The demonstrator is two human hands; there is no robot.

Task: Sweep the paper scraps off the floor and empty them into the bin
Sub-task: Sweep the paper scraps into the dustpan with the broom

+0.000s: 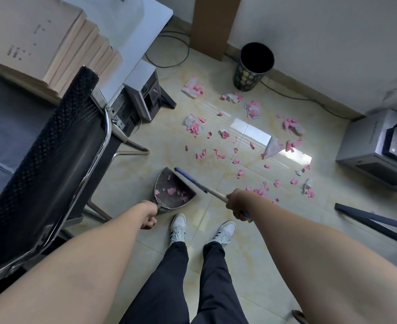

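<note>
Pink and white paper scraps point(237, 136) lie scattered over the tiled floor ahead of me. A grey dustpan point(173, 191) sits on the floor just in front of my left shoe, with several pink scraps inside it. My left hand point(148, 216) is closed on the dustpan's handle. My right hand point(237, 203) grips the broom handle point(212, 192), which slants up-left to a blue head beside the dustpan's far edge. A round black bin point(253, 66) with a yellow pattern stands upright by the far wall, beyond the scraps.
A black mesh chair point(59, 148) stands close on my left, by a white desk point(141, 38) stacked with paper. A computer tower point(146, 90) sits under the desk. A grey metal cabinet point(368, 146) is at right, a dark bar point(375, 220) lies on the floor, cables run along the wall.
</note>
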